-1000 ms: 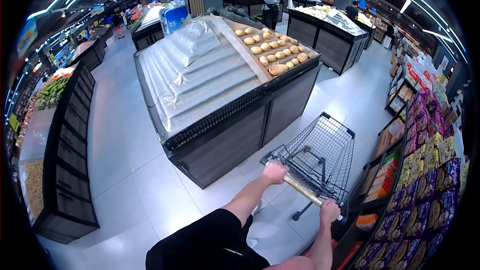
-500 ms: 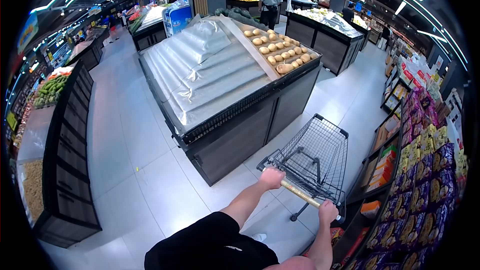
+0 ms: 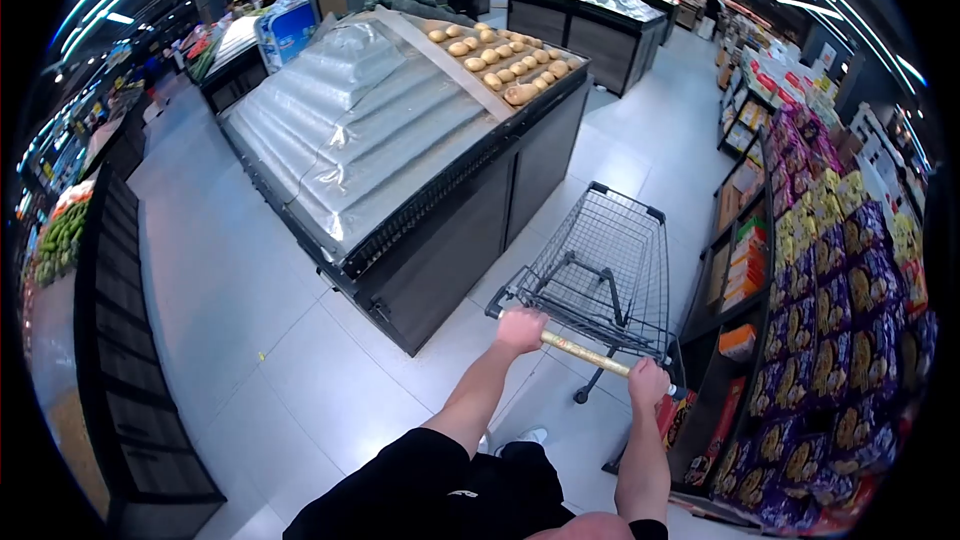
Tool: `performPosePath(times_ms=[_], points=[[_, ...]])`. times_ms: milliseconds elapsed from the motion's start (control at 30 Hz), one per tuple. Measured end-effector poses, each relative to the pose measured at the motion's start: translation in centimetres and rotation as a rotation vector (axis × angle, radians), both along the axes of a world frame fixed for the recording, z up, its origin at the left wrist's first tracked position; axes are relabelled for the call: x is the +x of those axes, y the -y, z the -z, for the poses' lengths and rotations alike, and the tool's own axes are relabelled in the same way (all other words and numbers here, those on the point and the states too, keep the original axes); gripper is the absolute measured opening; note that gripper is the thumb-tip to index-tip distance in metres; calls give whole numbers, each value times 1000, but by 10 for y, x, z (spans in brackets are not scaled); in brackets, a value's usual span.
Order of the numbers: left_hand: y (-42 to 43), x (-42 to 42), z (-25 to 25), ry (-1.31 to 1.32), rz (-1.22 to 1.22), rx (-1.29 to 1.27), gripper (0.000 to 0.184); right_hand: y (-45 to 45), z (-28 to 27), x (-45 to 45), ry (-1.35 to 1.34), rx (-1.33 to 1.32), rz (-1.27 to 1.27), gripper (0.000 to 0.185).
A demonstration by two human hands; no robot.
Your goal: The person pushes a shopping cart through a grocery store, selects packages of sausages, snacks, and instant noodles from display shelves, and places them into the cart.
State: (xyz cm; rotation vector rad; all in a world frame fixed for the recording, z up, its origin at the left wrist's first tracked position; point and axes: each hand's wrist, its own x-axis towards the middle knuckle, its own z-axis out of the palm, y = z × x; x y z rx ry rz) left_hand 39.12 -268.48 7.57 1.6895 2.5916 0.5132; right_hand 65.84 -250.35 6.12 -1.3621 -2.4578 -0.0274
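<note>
A wire shopping cart (image 3: 600,260) stands in front of me, and its basket appears to hold nothing. My left hand (image 3: 522,329) is wrapped round the left end of the cart handle (image 3: 585,352). Near the handle's right end, my right hand (image 3: 648,382) is closed on the same bar. Ahead and to the left of the cart is a dark display stand (image 3: 450,240) with a stepped, silvery covered top. Potatoes (image 3: 505,65) lie in rows on the stand's right side.
Shelves with purple snack packets (image 3: 840,340) rise close on my right, with orange boxes (image 3: 745,265) lower down. At the left runs a dark counter (image 3: 130,340) with green vegetables (image 3: 60,240). Another produce stand (image 3: 580,30) is farther ahead. White floor tiles (image 3: 280,370) lie between the stands.
The view has turned slightly right, so the potato stand sits farther left. The cart now points more straight ahead along the aisle. Both hands have kept hold of the handle.
</note>
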Motion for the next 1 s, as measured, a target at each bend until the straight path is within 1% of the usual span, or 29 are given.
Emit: performPosePath(times_ms=[33, 100, 133, 167, 200, 233, 267, 333, 400, 467, 500, 567, 600, 667, 767, 833, 1000], points=[[2, 1, -3, -15, 4, -9, 11, 5, -7, -1, -19, -9, -6, 31], [1, -2, 6, -22, 20, -14, 10, 11, -13, -2, 33, -79, 34, 32], [0, -5, 22, -78, 20, 28, 9, 8, 1, 0, 48, -85, 53, 34], [0, -6, 20, -58, 45, 84, 10, 18, -12, -3, 14, -57, 80, 33], [0, -7, 21, -50, 18, 58, 12, 19, -9, -2, 1, -103, 103, 34], [1, -9, 27, -99, 41, 85, 13, 21, -8, -2, -10, -120, 120, 33], [0, -12, 34, -123, 73, 165, 20, 25, -11, -1, -30, -125, 126, 33], [2, -12, 21, -101, 135, 118, 18, 32, -14, -3, -66, -123, 121, 32], [2, -13, 25, -153, 105, 129, 14, 37, -12, 0, -80, -122, 157, 32], [0, -19, 32, -159, 145, 130, 14, 40, -10, 2, -113, -92, 113, 32], [-2, -18, 33, -166, 143, 135, 13, 40, -8, 4, -116, -96, 143, 32], [-4, -15, 33, -177, 158, 114, 13, 44, -6, 6, -160, -12, 88, 29], [-4, -16, 30, -193, 144, 98, 13, 45, -5, 8, -169, -19, 101, 29], [-5, -17, 29, -231, 190, 124, 13, 49, -5, 10, -154, -6, 126, 30], [-10, -10, 30, -203, 225, 141, 12, 52, -8, 20, -182, 12, 118, 30], [-12, -5, 30, -188, 208, 142, 12, 54, -9, 26, -183, 2, 146, 30], [-22, 9, 32, -178, 257, 132, 11, 52, -5, 43, -194, -1, 189, 30]])
